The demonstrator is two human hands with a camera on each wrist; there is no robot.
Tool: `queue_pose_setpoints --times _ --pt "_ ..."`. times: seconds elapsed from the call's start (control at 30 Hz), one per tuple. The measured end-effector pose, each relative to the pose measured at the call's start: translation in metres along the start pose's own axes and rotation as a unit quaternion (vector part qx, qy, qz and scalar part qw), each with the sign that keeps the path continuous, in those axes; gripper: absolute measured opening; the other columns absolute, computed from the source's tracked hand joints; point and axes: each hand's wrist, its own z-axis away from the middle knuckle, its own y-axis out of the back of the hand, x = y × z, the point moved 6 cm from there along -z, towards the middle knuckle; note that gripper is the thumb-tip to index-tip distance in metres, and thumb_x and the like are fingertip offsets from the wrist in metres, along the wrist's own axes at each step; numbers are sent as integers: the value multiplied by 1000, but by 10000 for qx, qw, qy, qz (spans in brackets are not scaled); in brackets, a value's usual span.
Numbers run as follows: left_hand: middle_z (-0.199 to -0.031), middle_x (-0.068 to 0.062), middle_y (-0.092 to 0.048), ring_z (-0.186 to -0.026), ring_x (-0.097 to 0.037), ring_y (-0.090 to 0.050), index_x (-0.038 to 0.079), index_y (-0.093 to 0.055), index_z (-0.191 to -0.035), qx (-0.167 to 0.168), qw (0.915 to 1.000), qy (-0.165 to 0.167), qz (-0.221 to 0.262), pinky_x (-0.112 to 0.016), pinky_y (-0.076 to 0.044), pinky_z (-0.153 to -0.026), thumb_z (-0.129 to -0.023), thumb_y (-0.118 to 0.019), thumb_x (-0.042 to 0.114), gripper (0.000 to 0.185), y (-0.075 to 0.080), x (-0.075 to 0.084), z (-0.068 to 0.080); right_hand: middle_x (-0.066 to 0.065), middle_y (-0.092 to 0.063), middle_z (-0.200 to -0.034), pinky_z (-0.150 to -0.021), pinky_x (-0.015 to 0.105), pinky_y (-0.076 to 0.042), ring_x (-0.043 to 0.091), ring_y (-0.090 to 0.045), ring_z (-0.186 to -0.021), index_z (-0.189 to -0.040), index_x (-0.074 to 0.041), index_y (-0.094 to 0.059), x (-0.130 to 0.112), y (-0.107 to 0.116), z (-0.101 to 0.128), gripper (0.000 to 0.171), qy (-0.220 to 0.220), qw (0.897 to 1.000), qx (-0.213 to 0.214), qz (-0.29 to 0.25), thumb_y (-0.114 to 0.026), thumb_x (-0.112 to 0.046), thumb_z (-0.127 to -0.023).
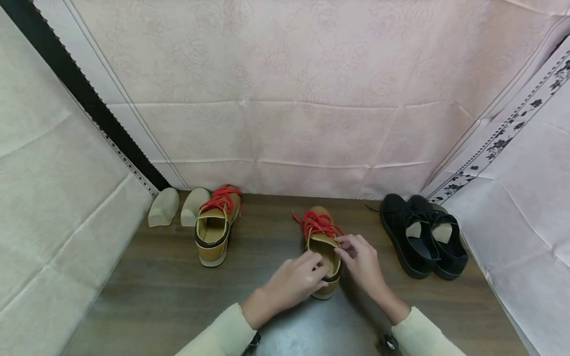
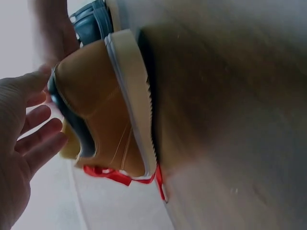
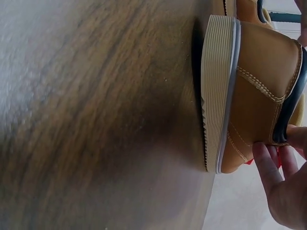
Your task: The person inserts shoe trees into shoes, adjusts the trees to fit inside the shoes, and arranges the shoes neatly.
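Observation:
A tan lace-up shoe (image 1: 323,292) with red laces (image 1: 318,221) stands on the brown surface, toe away from me and opening facing me. My right hand (image 1: 362,262) pinches the right side of its collar. In the right wrist view the fingers (image 3: 268,167) lie against the tan outer side, close under the dark collar trim (image 3: 288,112). Over the left of the opening is my left hand (image 1: 296,281), its digits loosely bent. The left wrist view shows those fingers (image 2: 41,136) spread apart beside the collar, with one digit right at the heel rim.
The matching tan shoe (image 1: 212,252) stands to the left. Beyond it, two pale shoe inserts (image 1: 164,207) are by the left wall. A pair of black shoes (image 1: 403,247) sits at the right. Pale patterned sheets (image 1: 285,133) line the back and sides.

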Motion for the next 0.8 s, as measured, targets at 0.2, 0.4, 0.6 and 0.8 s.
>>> queue_pose_setpoints --times 0.2,0.4,0.6,0.8 --pt "-106 1 -65 -94 -11 -63 15 -77 -109 46 9999 116 32 -19 -57 -69 -90 -81 39 31 10 -15 4 1 -66 -93 -70 28 -57 14 -70 -85 -106 -16 -75 1 0 -1 22 -16 10000 -62 -20 -83 -10 -87" --pt "-111 -4 -68 -101 -15 -66 10 -77 -114 29 9994 299 167 -23 -59 -79 -90 -81 40 38 22 -31 11 1 -66 -93 -70 27 -58 14 -70 -85 -107 -15 -75 2 0 -1 21 -113 9998 -119 -107 -83 -10 -87" --pt "-114 -8 -69 -105 -18 -68 8 -75 -119 18 9989 459 3 -27 -61 -83 -92 -78 41 43 33 -45 18 1 -67 -95 -71 26 -59 13 -69 -86 -106 -16 -76 6 -2 -1 21 -315 9991 -190 -207 -83 -10 -88" --pt "-116 -10 -69 -108 -22 -69 7 -73 -121 222 9981 556 -158 -31 -61 -85 -89 -81 42 47 43 -57 25 1 -67 -98 -73 28 -59 13 -68 -88 -109 -17 -76 8 -3 -1 21 -482 9981 -289 -249 -82 -12 -89"
